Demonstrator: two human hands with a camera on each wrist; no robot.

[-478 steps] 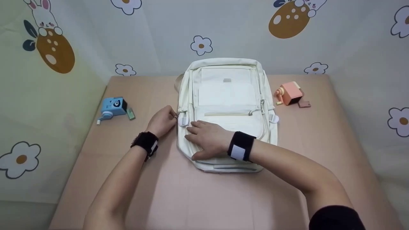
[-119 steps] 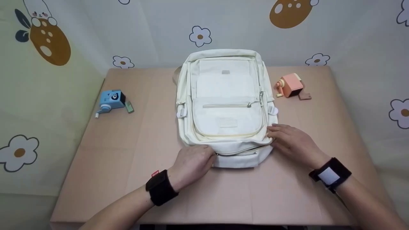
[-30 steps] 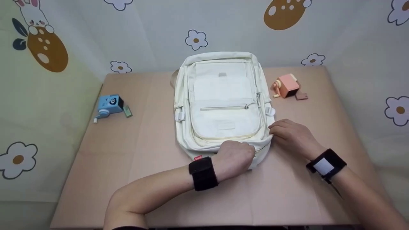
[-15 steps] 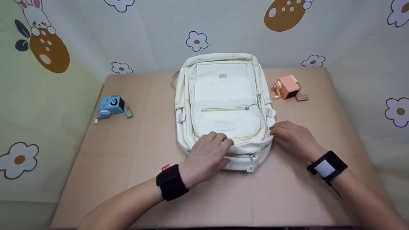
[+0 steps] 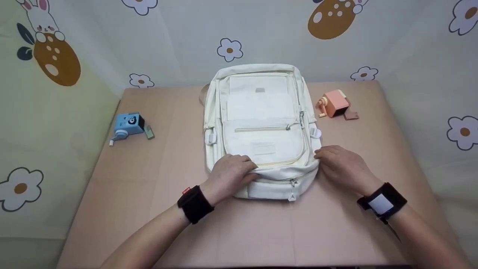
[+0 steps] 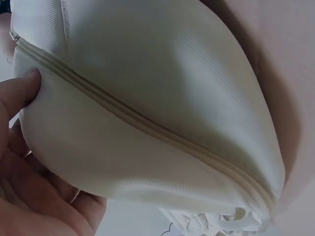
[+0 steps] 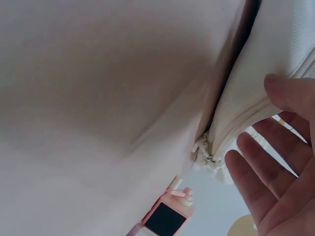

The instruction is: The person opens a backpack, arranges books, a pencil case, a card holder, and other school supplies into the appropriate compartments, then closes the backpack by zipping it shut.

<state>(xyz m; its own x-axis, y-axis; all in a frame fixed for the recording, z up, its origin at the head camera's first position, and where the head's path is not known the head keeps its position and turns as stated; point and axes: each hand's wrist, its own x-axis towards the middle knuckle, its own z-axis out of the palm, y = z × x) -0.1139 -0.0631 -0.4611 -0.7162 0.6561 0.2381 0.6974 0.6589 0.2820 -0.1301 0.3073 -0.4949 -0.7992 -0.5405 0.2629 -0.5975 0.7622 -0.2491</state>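
Observation:
A cream backpack lies front up on the table, with its base toward me. My left hand pinches the fabric at its lower left front; in the left wrist view the thumb lies beside a long zipper whose two sides run together. The zipper slider sits right of the middle, with a pale triangular pull hanging from it. My right hand grips the lower right side, its thumb on one face and its fingers behind the edge.
A blue crank pencil sharpener and a green eraser lie at the left. At the right are a pink crank sharpener and a reddish-brown eraser. A patterned curtain stands behind the table.
My left hand drew the zipper slider rightward and the gap there closed. Since a second ago it has let go of the pull and moved left to the bag's edge. The right hand stays put.

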